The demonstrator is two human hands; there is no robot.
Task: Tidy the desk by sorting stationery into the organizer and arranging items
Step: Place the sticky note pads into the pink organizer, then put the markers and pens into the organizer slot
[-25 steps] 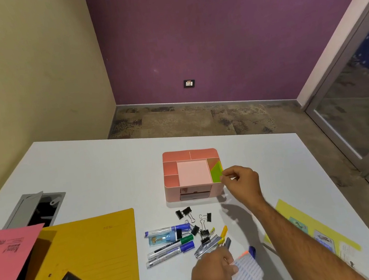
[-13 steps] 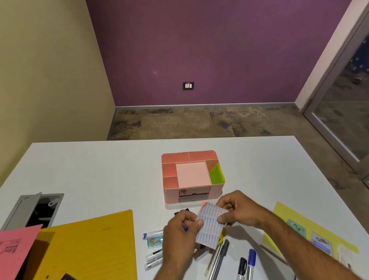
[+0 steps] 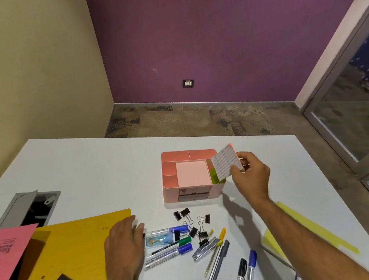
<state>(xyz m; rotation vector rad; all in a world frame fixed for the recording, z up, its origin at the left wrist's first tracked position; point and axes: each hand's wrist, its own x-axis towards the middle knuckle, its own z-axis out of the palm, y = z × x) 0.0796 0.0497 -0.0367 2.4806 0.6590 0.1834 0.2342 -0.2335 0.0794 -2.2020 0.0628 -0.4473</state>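
A white counter (image 3: 88, 167) stands in a corner of purple and beige walls; the right hand (image 3: 251, 175) pinches a sticky-note pad (image 3: 225, 161), tilted over the right compartment of the pink organizer (image 3: 190, 174); the left hand (image 3: 125, 245) rests flat, fingers relaxed, on the yellow folder (image 3: 75, 247) beside the markers (image 3: 169, 244); binder clips (image 3: 191, 222) and pens (image 3: 219, 260) lie loose nearby.

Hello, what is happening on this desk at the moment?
A person is tidying a white desk. The right hand holds a small printed pad tilted above the right side of the pink organizer, over the slot with green notes. The left hand rests on the edge of a yellow folder, beside the markers. Binder clips and pens lie unsorted nearer the person.
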